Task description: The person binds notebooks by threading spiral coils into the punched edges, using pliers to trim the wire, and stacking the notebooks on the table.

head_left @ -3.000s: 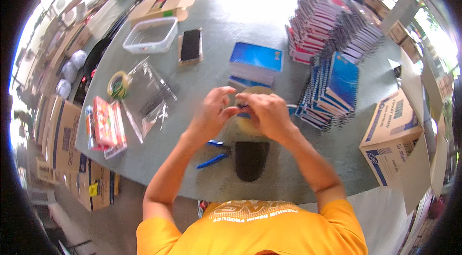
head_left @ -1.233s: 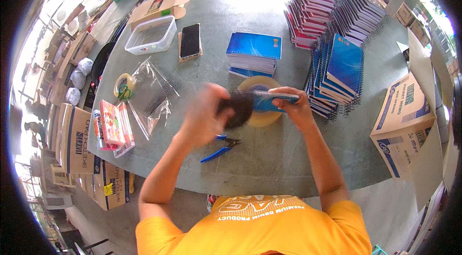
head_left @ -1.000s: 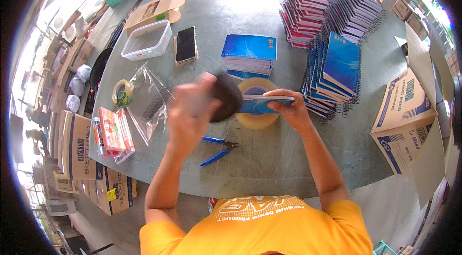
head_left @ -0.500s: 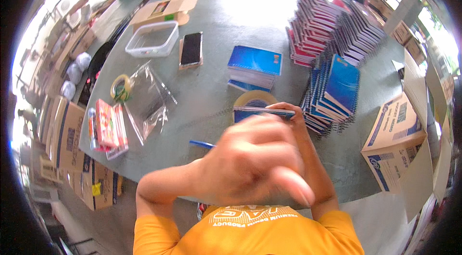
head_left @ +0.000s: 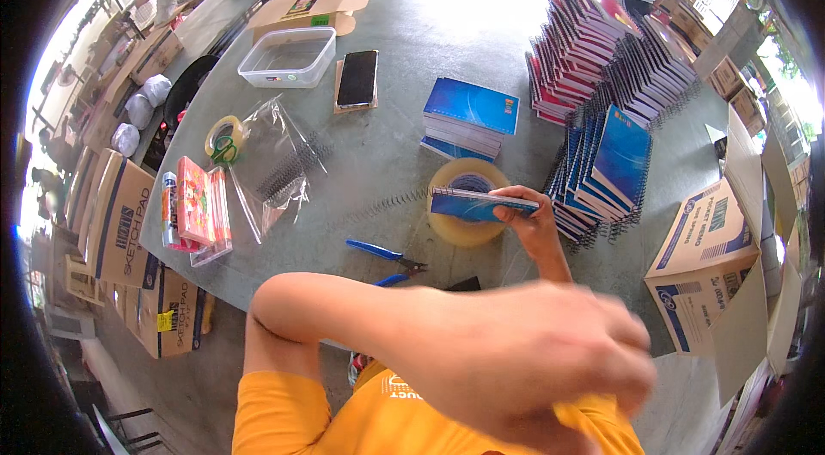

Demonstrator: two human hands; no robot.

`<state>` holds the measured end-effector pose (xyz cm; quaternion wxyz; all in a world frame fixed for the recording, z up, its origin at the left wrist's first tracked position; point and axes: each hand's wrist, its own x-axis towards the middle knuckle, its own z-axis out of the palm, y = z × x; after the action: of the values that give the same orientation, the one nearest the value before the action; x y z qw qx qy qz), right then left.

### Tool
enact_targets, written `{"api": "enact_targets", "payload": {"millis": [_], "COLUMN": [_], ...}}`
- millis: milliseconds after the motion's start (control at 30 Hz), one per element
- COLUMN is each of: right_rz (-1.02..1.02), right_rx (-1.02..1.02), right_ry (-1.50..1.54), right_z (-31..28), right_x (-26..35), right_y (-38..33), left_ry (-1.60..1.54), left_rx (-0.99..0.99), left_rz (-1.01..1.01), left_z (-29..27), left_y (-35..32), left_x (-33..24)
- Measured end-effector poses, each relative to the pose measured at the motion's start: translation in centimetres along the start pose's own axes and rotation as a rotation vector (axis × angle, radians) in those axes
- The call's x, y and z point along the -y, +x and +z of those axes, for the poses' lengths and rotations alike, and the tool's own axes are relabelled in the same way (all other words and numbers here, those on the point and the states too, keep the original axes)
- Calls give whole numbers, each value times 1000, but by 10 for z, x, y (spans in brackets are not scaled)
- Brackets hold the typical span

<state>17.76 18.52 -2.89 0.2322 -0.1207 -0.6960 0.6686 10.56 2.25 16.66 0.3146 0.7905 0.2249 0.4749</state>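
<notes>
My right hand point(head_left: 524, 210) is closed round one end of a small blue notebook point(head_left: 468, 204), held nearly edge-on above the table. A thin dark wire coil point(head_left: 378, 206) trails left from the notebook's other end. Behind and below the notebook lies a wide roll of clear tape point(head_left: 447, 232). Close to the camera, my left hand point(head_left: 550, 352) reaches across my body; its fingers are smeared by motion and partly hidden, so I cannot make out their grip. Left of the roll rest blue-handled pliers point(head_left: 391, 262). A small stack of blue notebooks point(head_left: 471, 107) stands beyond the roll.
Fanned piles of blue point(head_left: 623, 154) and red spiral notebooks point(head_left: 563, 68) stand at right, beside an open carton point(head_left: 705, 257). At left lie a plastic bag point(head_left: 279, 146), green scissors point(head_left: 225, 148) and red packages point(head_left: 196, 201). Farther back are a clear tub point(head_left: 292, 73) and a phone point(head_left: 357, 79).
My left hand has swung right and nearer to me, uncovering the pliers. The right hand keeps hold of the notebook, whose blue cover now faces me more. The whole view has shifted slightly.
</notes>
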Motion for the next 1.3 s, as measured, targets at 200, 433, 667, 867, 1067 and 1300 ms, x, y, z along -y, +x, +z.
{"api": "enact_targets", "payload": {"millis": [200, 433, 667, 867, 1067, 1300], "right_rz": [-297, -382, -466, -426, -498, 73], "right_rx": [-31, 9, -35, -86, -89, -40], "right_ry": [-905, -1179, -1046, -887, -877, -260], "right_z": [9, 56, 55, 57, 60, -13], "right_x": [65, 57, 50, 45, 47, 19], "right_y": [-5, 16, 22, 22, 20, -11], "left_ry": [1105, 757, 946, 872, 1014, 1010], "left_rx": [-355, -608, -546, -13, 154, -1007], "left_rz": [-624, -611, -635, -750, -688, -519], "left_z": [-43, -44, -44, 55, 112, -7], "left_y": [-123, -157, -155, -138, -125, -136], "left_x": [71, 100, 93, 87, 93, 37]}}
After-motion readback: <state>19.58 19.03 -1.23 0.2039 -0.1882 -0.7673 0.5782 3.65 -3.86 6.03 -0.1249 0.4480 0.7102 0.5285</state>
